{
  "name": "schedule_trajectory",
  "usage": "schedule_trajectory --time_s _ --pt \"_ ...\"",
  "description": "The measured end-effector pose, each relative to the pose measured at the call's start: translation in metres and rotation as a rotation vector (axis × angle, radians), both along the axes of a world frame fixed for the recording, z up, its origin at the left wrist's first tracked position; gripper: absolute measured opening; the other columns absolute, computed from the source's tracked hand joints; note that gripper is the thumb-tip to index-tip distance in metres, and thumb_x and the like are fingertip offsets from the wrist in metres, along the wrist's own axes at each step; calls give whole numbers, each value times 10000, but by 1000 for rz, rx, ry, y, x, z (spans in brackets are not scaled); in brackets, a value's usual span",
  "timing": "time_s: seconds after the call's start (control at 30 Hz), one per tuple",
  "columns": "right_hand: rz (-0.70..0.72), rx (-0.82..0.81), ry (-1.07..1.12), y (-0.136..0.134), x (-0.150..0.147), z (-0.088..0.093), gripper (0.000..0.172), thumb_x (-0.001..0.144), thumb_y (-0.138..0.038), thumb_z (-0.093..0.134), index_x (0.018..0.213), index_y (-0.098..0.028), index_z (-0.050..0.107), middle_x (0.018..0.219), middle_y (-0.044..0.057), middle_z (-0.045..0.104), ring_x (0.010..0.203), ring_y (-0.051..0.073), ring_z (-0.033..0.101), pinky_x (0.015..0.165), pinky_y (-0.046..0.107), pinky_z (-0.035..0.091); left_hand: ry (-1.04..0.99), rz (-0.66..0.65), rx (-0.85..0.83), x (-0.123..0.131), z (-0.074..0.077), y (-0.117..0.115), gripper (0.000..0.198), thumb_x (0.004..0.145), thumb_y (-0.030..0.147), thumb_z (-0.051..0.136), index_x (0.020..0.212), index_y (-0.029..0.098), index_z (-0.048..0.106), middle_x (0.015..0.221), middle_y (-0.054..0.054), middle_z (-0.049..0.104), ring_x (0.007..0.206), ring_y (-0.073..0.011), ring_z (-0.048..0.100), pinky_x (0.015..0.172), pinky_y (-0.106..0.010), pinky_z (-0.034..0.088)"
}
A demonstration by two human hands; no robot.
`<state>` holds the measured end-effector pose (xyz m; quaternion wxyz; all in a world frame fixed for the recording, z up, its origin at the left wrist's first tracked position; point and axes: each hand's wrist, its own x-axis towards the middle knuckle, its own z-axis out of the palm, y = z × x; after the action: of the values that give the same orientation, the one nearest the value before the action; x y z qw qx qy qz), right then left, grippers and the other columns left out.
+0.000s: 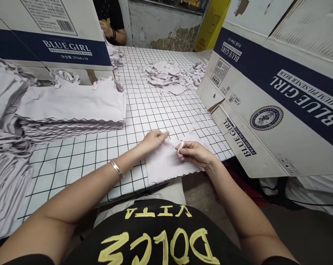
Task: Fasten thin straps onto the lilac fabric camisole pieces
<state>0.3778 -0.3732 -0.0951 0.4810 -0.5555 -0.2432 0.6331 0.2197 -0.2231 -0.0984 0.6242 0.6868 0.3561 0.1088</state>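
Holding white fabric (166,162), gridded tabletop (144,110), peeling wall (163,29)

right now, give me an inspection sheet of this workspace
Surface: gridded tabletop, partly covered.
Job's things: pale garment at the near edge, with a white strap.
Clutter: garment stack at left, loose heap farther back.
Hands: left hand by the garment's upper edge, grip unclear; right hand pinches the strap.
Cables: dark cable low at right.
Surroundings: cartons both sides; another person's arm beyond.
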Motion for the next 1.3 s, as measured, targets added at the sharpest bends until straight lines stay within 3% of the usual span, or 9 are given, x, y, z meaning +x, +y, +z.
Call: schedule_trajectory --time_s 0.1,0.2,0.3,0.43,0.5,0.6,0.93,1.13,1.3 --pt "-114 -3 51 7 6 -2 292 633 -241 836 872 -165 687 749 11 674 737 116 661 686 227 540 104 -94 542 -4 -10 -20 251 827 395 599 698 185 555 817 -68 601 880 -253 518 853 -412 349" --pt "-163 56 -2 13 9 -2 283 627 -267 834 840 -169 676 737 -3 648 703 104 636 628 211 509 165 -140 705 -7 -16 -33 216 798 383 641 746 190 559 918 -95 600 1003 -309 472 929 -487 260" --pt "-182 191 -180 17 10 -2 273 632 -288 825 810 -170 656 799 1 636 680 96 590 617 230 477 209 -184 663 -5 -18 -36 176 785 333 660 754 197 552 933 -91 596 1046 -319 444 944 -502 222" --pt "-115 379 -450 23 12 -8 231 695 -304 774 819 -178 626 853 10 606 759 123 566 720 285 473 205 -168 561 -1 -21 -33 142 754 275 679 802 213 560 897 -61 613 1009 -300 468 936 -492 223" --pt "-53 406 -547 25 12 -12 198 737 -304 732 839 -183 612 837 6 591 778 130 557 757 299 465 195 -150 535 0 -23 -32 172 739 272 695 860 221 585 879 -56 633 989 -297 489 930 -483 229" --pt "23 386 -650 27 12 -18 169 774 -306 677 860 -185 596 827 7 592 798 141 559 778 307 460 217 -162 545 1 -22 -32 131 771 324 674 787 202 630 834 -64 650 989 -306 502 924 -486 220" --pt "239 407 -738 27 10 -20 70 835 -248 566 866 -189 586 895 24 626 862 161 607 819 317 479 184 -154 618 -1 -23 -33 209 824 368 624 713 191 639 842 -52 655 992 -272 487 876 -448 237" --pt "225 429 -798 29 10 -20 64 831 -215 549 866 -189 596 916 30 627 869 160 605 820 320 482 162 -150 595 -1 -24 -33 190 824 346 630 711 193 628 836 -49 654 974 -261 480 881 -452 233" --pt "293 426 -818 30 9 -21 59 828 -200 550 864 -192 596 872 18 625 846 162 603 793 313 482 176 -167 590 -1 -23 -32 191 819 334 635 695 189 617 849 -47 647 1001 -270 476 890 -451 232"
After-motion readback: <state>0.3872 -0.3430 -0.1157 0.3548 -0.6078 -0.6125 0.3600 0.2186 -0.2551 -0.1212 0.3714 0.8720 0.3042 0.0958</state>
